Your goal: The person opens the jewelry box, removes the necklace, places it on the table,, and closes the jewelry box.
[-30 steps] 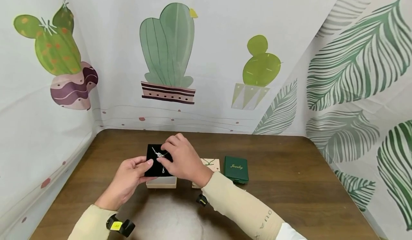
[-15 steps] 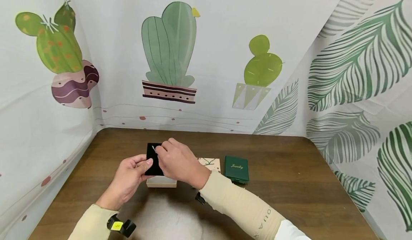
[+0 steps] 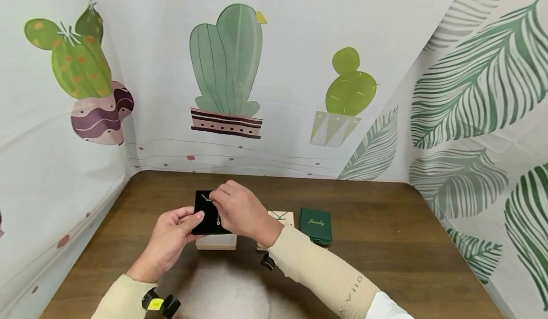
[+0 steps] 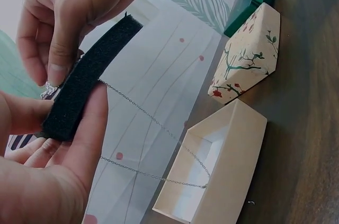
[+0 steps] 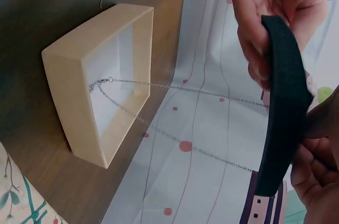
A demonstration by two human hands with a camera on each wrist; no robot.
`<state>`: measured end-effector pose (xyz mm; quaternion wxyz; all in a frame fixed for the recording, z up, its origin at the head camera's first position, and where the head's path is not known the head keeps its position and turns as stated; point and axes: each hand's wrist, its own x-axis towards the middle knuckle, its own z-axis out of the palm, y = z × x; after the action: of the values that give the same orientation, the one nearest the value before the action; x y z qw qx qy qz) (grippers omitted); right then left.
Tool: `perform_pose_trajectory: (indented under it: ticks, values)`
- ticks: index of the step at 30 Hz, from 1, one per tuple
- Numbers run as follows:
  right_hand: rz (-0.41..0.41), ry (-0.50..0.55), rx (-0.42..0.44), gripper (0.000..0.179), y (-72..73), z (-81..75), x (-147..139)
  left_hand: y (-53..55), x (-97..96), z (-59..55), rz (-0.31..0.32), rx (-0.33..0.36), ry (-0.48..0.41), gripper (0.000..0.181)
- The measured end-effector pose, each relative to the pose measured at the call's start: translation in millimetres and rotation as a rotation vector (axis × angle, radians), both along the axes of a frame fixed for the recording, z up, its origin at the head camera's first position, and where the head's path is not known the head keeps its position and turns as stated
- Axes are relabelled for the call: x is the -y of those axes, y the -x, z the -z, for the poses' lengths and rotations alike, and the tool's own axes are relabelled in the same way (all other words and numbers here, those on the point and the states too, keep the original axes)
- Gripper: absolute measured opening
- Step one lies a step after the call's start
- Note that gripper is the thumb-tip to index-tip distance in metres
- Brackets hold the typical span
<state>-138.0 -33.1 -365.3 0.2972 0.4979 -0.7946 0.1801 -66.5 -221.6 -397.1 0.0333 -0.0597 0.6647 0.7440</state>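
My left hand (image 3: 171,231) grips a square black jewelry pad (image 3: 207,219) by its left edge, raised over the open cream box base (image 3: 216,244). On the pad's face lies a silver necklace (image 3: 218,222); my right hand (image 3: 243,209) covers part of it and pinches it near the pad's top. From the pad's back, the fine chain (image 4: 127,97) hangs as a loop in the left wrist view. The chain's clasp end (image 5: 110,79) appears in front of the box opening in the right wrist view. The pendant is mostly hidden by my right fingers.
Right of the box base stands its cream lid with a floral print (image 4: 249,54), partly behind my right wrist in the head view. A dark green box marked Jewelry (image 3: 315,224) sits further right on the brown wooden table (image 3: 385,247). A printed curtain (image 3: 291,72) hangs behind.
My right hand first moved left and across the pad, covering the pendant, then shifted slightly back right, its fingertips at the upper necklace. The left hand and pad have stayed nearly still.
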Motion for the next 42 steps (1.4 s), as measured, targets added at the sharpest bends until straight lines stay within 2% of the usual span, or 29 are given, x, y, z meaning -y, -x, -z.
perform_pose_trajectory:
  ticks: [15,42]
  values:
    - [-0.047,0.066,0.105,0.008,8.5,-5.9,-3.8,1.0,-5.7,-3.5,-0.011,0.044,0.093,0.043]
    - [-0.029,0.045,0.151,0.010,14.8,-17.2,-9.1,4.7,-7.4,-2.1,-0.020,0.073,0.140,0.039]
